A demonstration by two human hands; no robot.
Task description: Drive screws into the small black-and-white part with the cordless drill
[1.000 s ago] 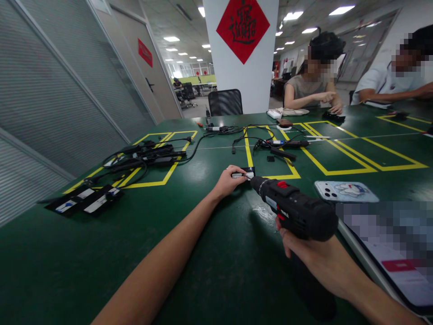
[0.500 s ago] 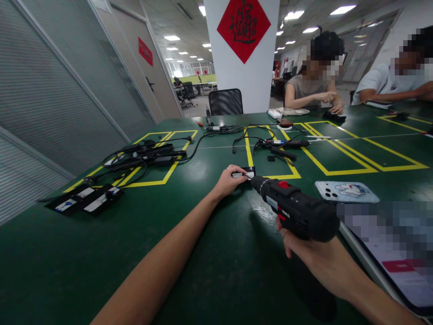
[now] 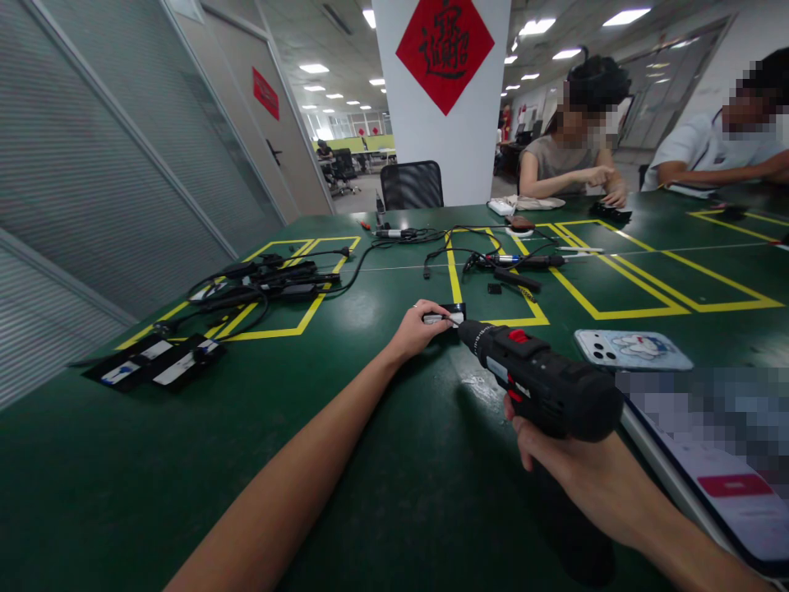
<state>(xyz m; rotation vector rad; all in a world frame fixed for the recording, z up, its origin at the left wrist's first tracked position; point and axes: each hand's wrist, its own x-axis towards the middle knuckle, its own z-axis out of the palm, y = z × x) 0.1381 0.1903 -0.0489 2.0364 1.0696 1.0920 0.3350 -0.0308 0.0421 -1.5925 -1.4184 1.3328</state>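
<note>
My right hand (image 3: 546, 452) is wrapped around the grip of a black cordless drill (image 3: 542, 378) with red switches. The drill points forward and left, and its thin bit reaches the small black-and-white part (image 3: 457, 316) on the table. My left hand (image 3: 422, 327) is closed on that part from the left, fingertips close beside the bit. What the part is exactly I cannot make out, since my fingers cover much of it. Whether the bit is seated in a screw is too small to tell.
Black cabled devices (image 3: 277, 284) and black-and-white pieces (image 3: 160, 362) lie left. Beyond my hands are a pen-like tool (image 3: 523, 261) and cables. A phone (image 3: 634, 350) and a tablet-like screen (image 3: 733, 485) lie right. Two people (image 3: 573, 164) sit across the green table (image 3: 246, 493).
Almost nothing differs. The drill's rear end has shifted very slightly to the right, while the bit and my left hand stay at the black-and-white part.
</note>
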